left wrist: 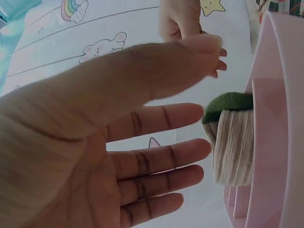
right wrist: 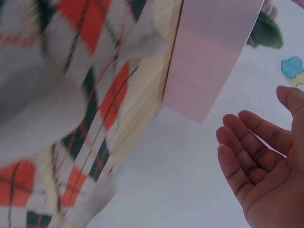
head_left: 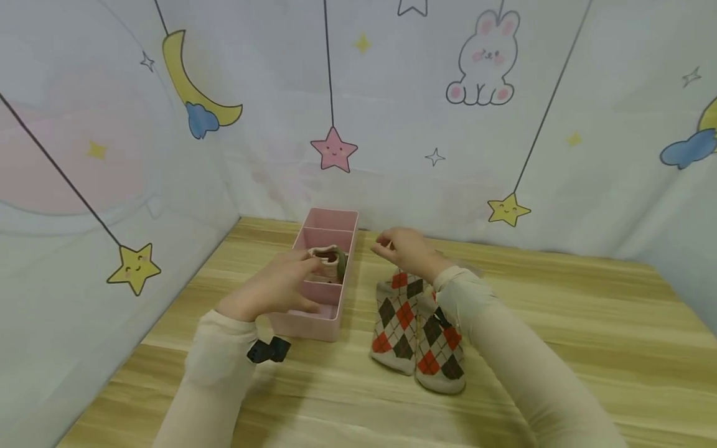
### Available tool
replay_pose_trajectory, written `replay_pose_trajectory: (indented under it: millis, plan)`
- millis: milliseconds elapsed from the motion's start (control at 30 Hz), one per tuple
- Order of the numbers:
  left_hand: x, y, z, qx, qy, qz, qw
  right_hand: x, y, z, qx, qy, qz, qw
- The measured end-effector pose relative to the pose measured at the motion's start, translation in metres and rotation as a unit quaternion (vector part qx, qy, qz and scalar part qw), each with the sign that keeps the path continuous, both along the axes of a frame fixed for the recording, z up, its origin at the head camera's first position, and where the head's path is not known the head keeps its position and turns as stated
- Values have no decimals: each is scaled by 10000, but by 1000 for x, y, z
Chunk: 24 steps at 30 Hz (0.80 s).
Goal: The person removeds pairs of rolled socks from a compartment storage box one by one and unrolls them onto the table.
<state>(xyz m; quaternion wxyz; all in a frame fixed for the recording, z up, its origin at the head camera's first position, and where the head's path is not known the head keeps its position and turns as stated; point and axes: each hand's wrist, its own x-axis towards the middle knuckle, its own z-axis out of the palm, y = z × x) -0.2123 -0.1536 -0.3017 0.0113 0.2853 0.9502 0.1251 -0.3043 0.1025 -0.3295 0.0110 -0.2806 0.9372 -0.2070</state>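
Observation:
My left hand hovers over the left side of a pink divided box, thumb and fingers apart and holding nothing. Just by its fingertips, a rolled beige ribbed sock with a green part stands upright in a middle compartment and pokes above the walls. To the right of the box, my right hand is raised with its fingers loosely bent and nothing in them. Below that hand lies a pair of argyle socks in beige, red and dark green, side by side; the right wrist partly covers their upper end.
Front and back compartments of the pink box show bare floor or walls. Behind the wooden table hangs a white cloth backdrop printed with stars, a moon and a rabbit, which also closes off the left and right sides.

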Motion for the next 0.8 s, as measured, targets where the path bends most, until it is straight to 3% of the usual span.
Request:
replay_pose_trajectory:
  millis: [167,500,800]
  plan:
    - [-4,-7,-3,-241,-150,244,9993,-2,-26,0,-213,50,390,9990]
    - [-9,-17,-5,-332,-559,479,9967,-5,-65,-2,97,300,724,9969]
    - [-12,-22,-8,-381,-781,659,9940,-7,-79,-11,366,558,923,9935]
